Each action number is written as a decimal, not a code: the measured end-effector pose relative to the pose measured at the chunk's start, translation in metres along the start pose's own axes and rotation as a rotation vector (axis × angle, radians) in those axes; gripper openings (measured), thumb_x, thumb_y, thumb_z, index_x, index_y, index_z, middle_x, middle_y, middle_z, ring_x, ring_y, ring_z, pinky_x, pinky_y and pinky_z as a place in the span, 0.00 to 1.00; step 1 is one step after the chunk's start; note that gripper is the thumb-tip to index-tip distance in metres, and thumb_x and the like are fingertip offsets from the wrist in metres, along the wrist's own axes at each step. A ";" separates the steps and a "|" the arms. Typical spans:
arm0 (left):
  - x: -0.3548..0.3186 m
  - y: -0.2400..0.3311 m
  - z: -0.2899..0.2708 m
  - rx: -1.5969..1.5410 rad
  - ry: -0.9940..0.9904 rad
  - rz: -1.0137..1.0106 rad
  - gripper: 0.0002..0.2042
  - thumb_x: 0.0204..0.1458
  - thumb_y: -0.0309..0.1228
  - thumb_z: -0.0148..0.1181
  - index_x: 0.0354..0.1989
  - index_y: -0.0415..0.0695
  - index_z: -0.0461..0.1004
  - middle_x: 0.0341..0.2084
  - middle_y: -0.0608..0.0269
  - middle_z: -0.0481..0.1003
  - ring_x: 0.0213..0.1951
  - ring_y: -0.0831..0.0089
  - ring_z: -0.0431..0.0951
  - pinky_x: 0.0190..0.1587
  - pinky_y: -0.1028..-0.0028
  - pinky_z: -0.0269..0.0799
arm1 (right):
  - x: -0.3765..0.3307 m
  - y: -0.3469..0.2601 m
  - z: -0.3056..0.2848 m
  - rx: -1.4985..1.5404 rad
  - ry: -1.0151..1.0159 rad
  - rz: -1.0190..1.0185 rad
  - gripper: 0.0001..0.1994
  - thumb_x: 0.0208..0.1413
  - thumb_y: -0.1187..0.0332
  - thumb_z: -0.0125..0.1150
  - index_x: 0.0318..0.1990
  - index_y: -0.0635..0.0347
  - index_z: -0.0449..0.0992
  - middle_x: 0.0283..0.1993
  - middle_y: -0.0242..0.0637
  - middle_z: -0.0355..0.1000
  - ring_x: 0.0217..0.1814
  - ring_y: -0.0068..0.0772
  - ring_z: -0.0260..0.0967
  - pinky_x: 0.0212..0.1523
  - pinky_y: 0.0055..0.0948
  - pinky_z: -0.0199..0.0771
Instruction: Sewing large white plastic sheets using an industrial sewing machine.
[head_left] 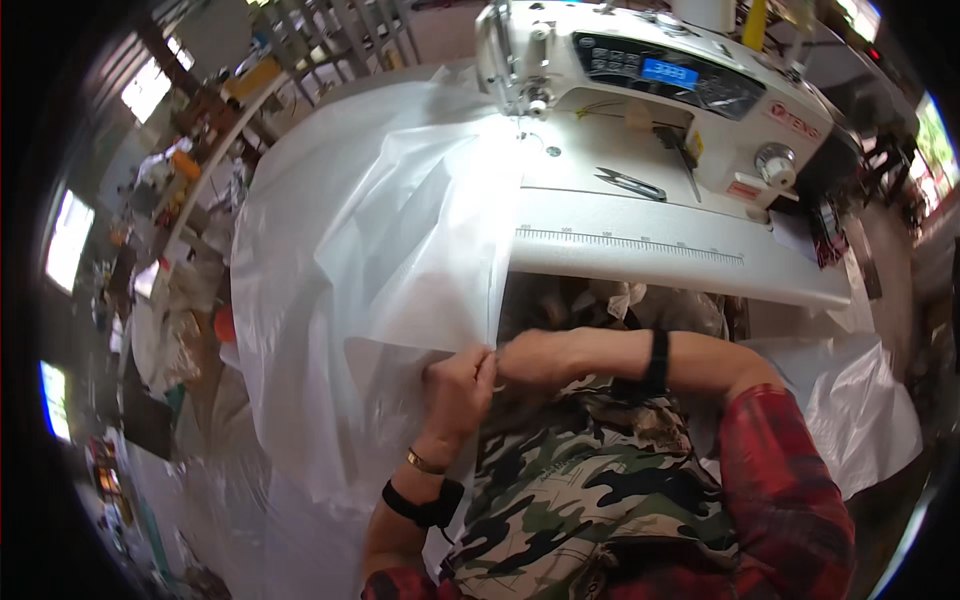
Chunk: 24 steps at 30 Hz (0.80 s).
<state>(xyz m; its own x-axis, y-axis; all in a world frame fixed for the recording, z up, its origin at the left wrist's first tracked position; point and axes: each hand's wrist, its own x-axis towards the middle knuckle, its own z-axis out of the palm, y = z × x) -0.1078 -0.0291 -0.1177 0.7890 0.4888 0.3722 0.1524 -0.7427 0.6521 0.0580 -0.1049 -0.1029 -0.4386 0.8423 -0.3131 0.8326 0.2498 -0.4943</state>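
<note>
A large translucent white plastic sheet drapes over the left of the table and down toward my lap. Its upper right part reaches the lit needle area of a white sewing machine. My left hand is closed on the sheet's right edge, in front of the table. My right hand meets it there, fingers closed at the same edge; its fingertips are partly hidden and slightly blurred. Thread snips lie on the machine bed, to the right of the needle.
A ruler strip runs along the table's front edge. More white plastic hangs at the right, beside my sleeve. A dark tool rests against the machine's body. Shelving and clutter stand at the far left.
</note>
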 end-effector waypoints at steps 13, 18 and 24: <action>-0.012 -0.009 0.006 -1.169 -0.053 -0.745 0.04 0.56 0.24 0.61 0.36 0.35 0.78 0.28 0.68 0.78 0.26 0.85 0.72 0.31 0.85 0.68 | -0.029 0.026 -0.036 -0.326 0.559 -0.423 0.10 0.49 0.67 0.61 0.41 0.52 0.75 0.45 0.32 0.69 0.52 0.33 0.65 0.55 0.36 0.64; -0.012 0.007 0.000 -1.202 -0.075 -0.747 0.06 0.58 0.26 0.60 0.34 0.35 0.77 0.29 0.68 0.78 0.30 0.85 0.73 0.33 0.83 0.68 | -0.026 0.028 -0.035 -0.501 0.554 -0.465 0.09 0.51 0.64 0.58 0.40 0.52 0.75 0.39 0.30 0.66 0.45 0.30 0.63 0.48 0.31 0.63; -0.010 0.060 -0.008 0.380 0.229 0.183 0.24 0.48 0.23 0.63 0.56 0.35 0.70 0.24 0.57 0.71 0.31 0.59 0.72 0.31 0.66 0.67 | -0.023 0.022 -0.029 -0.557 0.566 -0.404 0.07 0.56 0.62 0.55 0.38 0.53 0.73 0.37 0.29 0.65 0.42 0.29 0.62 0.45 0.30 0.62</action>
<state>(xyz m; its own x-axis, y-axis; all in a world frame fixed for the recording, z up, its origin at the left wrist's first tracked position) -0.1111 -0.0752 -0.0771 0.6779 0.3911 0.6225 0.2638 -0.9197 0.2907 0.0960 -0.1052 -0.0826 -0.6246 0.7122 0.3205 0.7586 0.6508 0.0320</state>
